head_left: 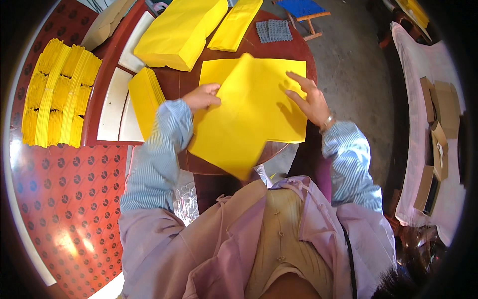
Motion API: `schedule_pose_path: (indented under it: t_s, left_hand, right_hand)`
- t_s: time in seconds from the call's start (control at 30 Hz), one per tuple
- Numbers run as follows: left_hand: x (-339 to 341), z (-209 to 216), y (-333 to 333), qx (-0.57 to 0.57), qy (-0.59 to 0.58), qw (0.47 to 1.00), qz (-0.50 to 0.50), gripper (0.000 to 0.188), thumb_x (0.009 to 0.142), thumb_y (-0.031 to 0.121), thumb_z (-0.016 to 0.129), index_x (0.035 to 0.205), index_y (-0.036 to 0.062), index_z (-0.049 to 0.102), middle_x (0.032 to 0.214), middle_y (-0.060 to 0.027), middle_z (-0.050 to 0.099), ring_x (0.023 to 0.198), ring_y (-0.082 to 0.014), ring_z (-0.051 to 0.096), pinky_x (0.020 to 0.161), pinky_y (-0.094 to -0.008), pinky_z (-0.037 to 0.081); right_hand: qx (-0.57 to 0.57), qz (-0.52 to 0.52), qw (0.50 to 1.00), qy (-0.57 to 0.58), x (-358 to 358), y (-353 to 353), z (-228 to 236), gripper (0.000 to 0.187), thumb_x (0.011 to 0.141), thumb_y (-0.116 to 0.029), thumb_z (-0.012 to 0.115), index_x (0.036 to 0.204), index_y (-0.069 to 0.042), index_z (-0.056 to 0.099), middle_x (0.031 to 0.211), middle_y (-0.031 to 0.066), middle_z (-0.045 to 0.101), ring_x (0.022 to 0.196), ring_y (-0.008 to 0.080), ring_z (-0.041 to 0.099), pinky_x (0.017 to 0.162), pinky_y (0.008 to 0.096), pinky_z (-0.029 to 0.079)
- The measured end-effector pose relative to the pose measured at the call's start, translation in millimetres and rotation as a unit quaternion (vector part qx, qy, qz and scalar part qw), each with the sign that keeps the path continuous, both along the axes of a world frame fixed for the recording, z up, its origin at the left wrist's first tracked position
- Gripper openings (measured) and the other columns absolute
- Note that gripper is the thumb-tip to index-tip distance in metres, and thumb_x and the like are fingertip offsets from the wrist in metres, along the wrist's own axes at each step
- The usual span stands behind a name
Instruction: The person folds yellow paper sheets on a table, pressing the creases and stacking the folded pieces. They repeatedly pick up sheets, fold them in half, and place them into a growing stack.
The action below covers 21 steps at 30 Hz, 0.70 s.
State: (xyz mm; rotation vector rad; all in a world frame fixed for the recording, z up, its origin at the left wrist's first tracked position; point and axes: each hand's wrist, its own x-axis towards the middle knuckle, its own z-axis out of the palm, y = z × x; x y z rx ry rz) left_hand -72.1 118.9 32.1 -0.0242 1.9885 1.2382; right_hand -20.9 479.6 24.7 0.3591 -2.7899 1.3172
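Note:
A yellow sheet (pixel 229 122), slanted and partly blurred at its lower corner, is pinched at its left edge by my left hand (pixel 203 97), thumb and fingers closed. It overlaps a second yellow sheet (pixel 281 102) that lies flat on the round dark red table (pixel 174 82). Over the right part of that lower sheet hovers my right hand (pixel 311 99), fingers apart and holding nothing. Its shadow falls on the yellow surface; whether the fingertips touch it I cannot tell. Close to my left forearm is a stack of folded yellow sheets (pixel 145 102).
A thick yellow stack (pixel 181 32) and a narrower yellow pile (pixel 236 24) occupy the table's far side, beside grey textured pads (pixel 274 31). Yellow bundles (pixel 59 94) rest at left. Beyond are a blue folding stool (pixel 302 9) and, right, a cloth-covered surface (pixel 406 164) with cardboard pieces (pixel 444 107).

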Motion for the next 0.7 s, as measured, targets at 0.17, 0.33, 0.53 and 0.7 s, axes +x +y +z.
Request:
schedule_pose_path:
  t_s: [0.17,0.33,0.53,0.7]
  left_hand:
    - [-63.5,-20.9,1.6,0.054,0.031,0.987,-0.145,0.052,0.088,-0.006,0.062,0.14,-0.0027,0.058,0.127,-0.0075,0.072,0.113,-0.0141,0.067,0.098,-0.0281,0.051]
    - [-99.8,-28.9,21.0,-0.025,0.142,0.955,-0.259,0.052,0.086,0.001,0.065,0.138,0.0012,0.059,0.122,-0.0095,0.074,0.109,-0.0194,0.069,0.097,-0.0326,0.052]
    - [-117.7,-33.0,29.0,-0.177,0.264,0.919,-0.233,0.053,0.085,0.016,0.066,0.137,0.0101,0.06,0.114,-0.0119,0.076,0.104,-0.026,0.071,0.095,-0.0375,0.052]
    - [-94.2,-42.9,17.4,-0.132,0.28,0.932,-0.191,0.056,0.084,0.011,0.063,0.14,0.0116,0.058,0.098,-0.0103,0.076,0.086,-0.0209,0.068,0.084,-0.0356,0.051]
  right_hand:
    - [0.017,-0.033,0.997,-0.064,-33.9,-19.1,-29.0,0.09,0.087,-0.029,0.085,0.163,-0.02,0.038,0.158,0.0172,0.052,0.147,0.0385,0.048,0.126,0.0471,0.036]
    - [-0.098,-0.044,0.985,-0.135,-45.1,-6.2,-28.7,0.094,0.083,-0.02,0.088,0.162,-0.017,0.038,0.154,0.0183,0.055,0.144,0.0365,0.052,0.124,0.0418,0.038]
    - [0.16,-0.197,0.96,-0.122,2.9,-18.9,-37.8,0.082,0.092,-0.016,0.078,0.163,-0.015,0.036,0.163,0.0182,0.041,0.148,0.0385,0.044,0.125,0.0459,0.036]
    - [-0.043,-0.17,0.979,-0.102,18.9,-22.4,-44.4,0.078,0.095,-0.001,0.07,0.163,-0.016,0.036,0.163,0.0193,0.035,0.151,0.0408,0.039,0.125,0.0493,0.036]
